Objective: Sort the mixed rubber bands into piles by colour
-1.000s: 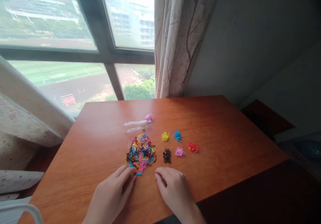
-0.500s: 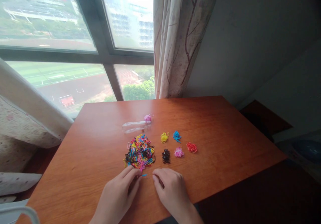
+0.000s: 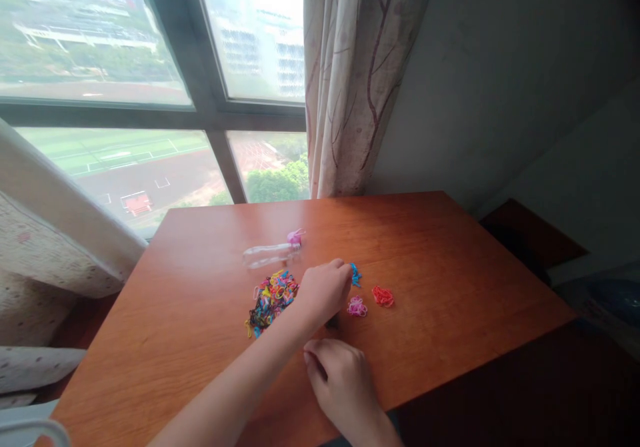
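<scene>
My left hand (image 3: 327, 288) reaches forward over the sorted heaps, its fingers closed at the left edge of a small pile of blue rubber bands (image 3: 356, 275). The blue rubber band seen at its fingertips earlier is now hidden or merged with that pile. Lower down, my right hand (image 3: 336, 365) rests near the table's front, thumb and fingers pinched together; whatever they hold, if anything, does not show. A mixed heap of coloured rubber bands (image 3: 273, 297) lies left of my left hand, partly covered by the forearm. My left hand hides the yellow pile and most of the black pile (image 3: 332, 320).
Pink rubber bands (image 3: 357, 307) and red rubber bands (image 3: 383, 296) lie in separate piles on the wooden table (image 3: 440, 253). Behind the mixed heap is a clear plastic bag (image 3: 267, 255) with a pink tie (image 3: 296, 237). A window and curtain (image 3: 345, 87) stand beyond.
My left hand has moved from the front of the mixed heap forward and right to the blue pile, covering the yellow and black piles. My right hand has stayed in place.
</scene>
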The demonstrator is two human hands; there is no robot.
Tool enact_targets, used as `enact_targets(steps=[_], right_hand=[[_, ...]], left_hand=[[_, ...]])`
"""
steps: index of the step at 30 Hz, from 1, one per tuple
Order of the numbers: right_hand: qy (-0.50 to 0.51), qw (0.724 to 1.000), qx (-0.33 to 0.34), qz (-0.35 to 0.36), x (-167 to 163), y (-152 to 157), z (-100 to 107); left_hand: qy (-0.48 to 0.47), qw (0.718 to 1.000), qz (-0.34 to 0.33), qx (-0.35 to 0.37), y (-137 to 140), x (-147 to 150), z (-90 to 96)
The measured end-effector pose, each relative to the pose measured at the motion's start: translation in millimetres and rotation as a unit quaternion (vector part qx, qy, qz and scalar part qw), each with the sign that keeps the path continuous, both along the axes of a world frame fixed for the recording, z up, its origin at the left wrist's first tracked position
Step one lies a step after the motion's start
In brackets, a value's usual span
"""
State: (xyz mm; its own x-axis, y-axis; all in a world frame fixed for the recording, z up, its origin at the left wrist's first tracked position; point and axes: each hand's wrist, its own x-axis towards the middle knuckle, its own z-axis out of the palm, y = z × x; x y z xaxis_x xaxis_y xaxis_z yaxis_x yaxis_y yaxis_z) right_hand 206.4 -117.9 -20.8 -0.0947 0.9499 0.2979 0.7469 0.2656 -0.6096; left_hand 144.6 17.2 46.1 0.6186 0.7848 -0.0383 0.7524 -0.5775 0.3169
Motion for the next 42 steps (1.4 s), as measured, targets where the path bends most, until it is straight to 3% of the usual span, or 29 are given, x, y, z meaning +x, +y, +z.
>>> enact_targets(steps=[6, 12, 20, 27, 31, 36, 42], right_hand=[[-0.006, 1.000, -0.003, 0.001, -0.2, -0.4, 2.8], [-0.001, 1.000, -0.005, 0.001, 0.1, 0.3, 4.6], [-0.016, 1.000, -0.014, 0.001, -0.9, 0.3, 7.5], [-0.015, 0.999, -0.024, -0.026, -3.5, 1.4, 6.8], [-0.043, 0.997, -0.032, -0.052, -7.9, 3.4, 6.6], [-0.070, 0.994, -0.050, -0.073, -13.5, 7.2, 9.2], [-0.076, 0.992, -0.069, -0.068, -17.4, 14.1, 12.0]], left_hand=[[0.037, 0.998, 0.000, -0.044, 12.7, 17.7, -9.8], [0.028, 0.999, 0.020, -0.010, 7.2, 6.6, 0.0], [0.008, 0.994, 0.102, 0.046, -22.4, -64.1, 15.2], [0.029, 0.968, 0.238, 0.078, -54.7, -142.3, -6.8], [0.047, 0.955, 0.287, 0.065, -68.5, -169.1, -22.0], [0.017, 0.964, 0.263, 0.028, -76.9, -175.4, -33.4], [-0.037, 0.975, 0.216, 0.044, -81.2, -161.3, -41.3]])
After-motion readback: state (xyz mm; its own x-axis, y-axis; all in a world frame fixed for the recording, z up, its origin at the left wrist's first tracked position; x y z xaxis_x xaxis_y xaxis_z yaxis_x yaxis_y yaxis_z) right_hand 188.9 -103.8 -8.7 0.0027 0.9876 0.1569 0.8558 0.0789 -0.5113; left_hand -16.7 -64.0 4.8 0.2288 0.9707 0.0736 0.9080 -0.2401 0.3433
